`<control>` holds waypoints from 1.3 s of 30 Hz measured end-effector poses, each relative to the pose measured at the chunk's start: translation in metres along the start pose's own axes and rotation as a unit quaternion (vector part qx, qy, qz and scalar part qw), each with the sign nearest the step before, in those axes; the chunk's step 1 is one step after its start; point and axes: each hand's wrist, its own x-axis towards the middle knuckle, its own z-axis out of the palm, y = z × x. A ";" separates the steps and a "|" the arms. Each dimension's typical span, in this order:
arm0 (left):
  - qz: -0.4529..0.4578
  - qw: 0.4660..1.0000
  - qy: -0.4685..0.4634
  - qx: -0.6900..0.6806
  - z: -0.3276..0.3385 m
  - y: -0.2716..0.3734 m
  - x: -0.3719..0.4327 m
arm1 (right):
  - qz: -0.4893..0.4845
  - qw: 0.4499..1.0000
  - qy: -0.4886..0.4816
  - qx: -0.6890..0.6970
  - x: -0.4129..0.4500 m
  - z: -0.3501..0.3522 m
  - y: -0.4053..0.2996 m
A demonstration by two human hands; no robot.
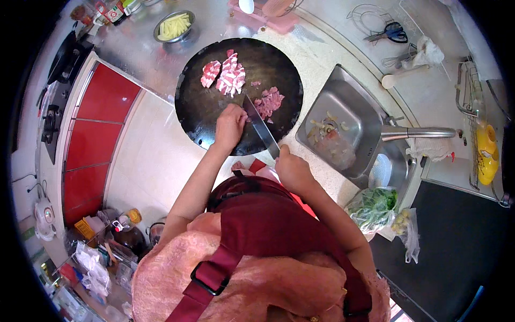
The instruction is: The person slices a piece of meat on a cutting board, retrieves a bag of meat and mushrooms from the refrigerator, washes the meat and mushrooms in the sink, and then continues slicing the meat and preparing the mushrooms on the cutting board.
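Observation:
My right hand (295, 167) grips the handle of a kitchen knife (260, 128), its blade slanting up and left across a round, dark chopping board (213, 110). Bent fingers of my left hand (230, 125) rest on the board just left of the blade. Whether they pinch a bit of meat is hidden. Small pieces of chopped red meat (269, 102) lie to the right of the blade. Beyond the knife tip are fatty meat slices (231, 75), with a smaller portion (210, 74) at their left.
A metal bowl of pale cut strips (175, 27) stands at the back left. On the right is a steel sink (354, 116) with peelings inside and a faucet (418, 133) over it. Bagged greens (376, 207) lie at its near edge. Scissors (390, 33) lie at the far right.

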 end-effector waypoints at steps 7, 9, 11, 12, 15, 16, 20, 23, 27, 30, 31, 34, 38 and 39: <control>0.044 0.997 -0.055 0.010 0.002 -0.008 0.003 | -0.043 0.998 0.033 0.022 0.034 0.003 -0.018; 0.077 0.995 -0.062 0.016 0.002 -0.007 0.000 | -0.062 0.996 0.033 0.048 0.032 -0.005 -0.023; 0.105 0.991 -0.080 0.019 0.000 -0.002 -0.005 | -0.065 0.996 0.045 0.031 0.033 0.005 -0.010; 0.130 0.987 -0.095 0.023 -0.001 0.000 -0.006 | -0.070 0.996 0.055 0.012 0.034 0.007 -0.005; 0.080 0.995 -0.045 0.037 0.004 -0.003 -0.015 | -0.031 0.999 0.001 -0.004 0.005 0.006 0.002; 0.059 0.997 -0.037 0.024 0.005 -0.001 -0.015 | -0.031 0.999 0.022 -0.025 0.006 0.012 0.012; -0.032 0.998 -0.041 -0.039 0.011 0.010 -0.006 | -0.017 0.995 0.099 -0.023 0.019 -0.007 0.034; -0.011 0.999 -0.043 -0.030 0.019 0.020 0.007 | -0.055 0.987 0.153 0.016 0.020 -0.033 0.043; 0.041 0.998 -0.037 -0.044 0.048 0.014 0.032 | 0.006 0.982 0.176 0.076 0.023 -0.040 0.065; -0.008 0.998 -0.056 -0.021 0.062 0.012 0.063 | -0.018 0.974 0.210 0.085 0.029 -0.034 0.080; -0.008 0.998 -0.054 -0.020 0.062 0.015 0.070 | -0.020 0.974 0.211 0.084 0.030 -0.033 0.083; -0.012 0.999 -0.042 0.013 0.058 0.019 0.082 | -0.024 0.972 0.212 0.098 0.033 -0.032 0.088; -0.091 0.989 -0.044 0.106 0.045 0.026 0.063 | 0.037 0.977 0.189 0.093 0.033 -0.039 0.080; -0.091 0.989 -0.044 0.108 0.046 0.029 0.064 | 0.045 0.979 0.187 0.062 0.034 -0.042 0.076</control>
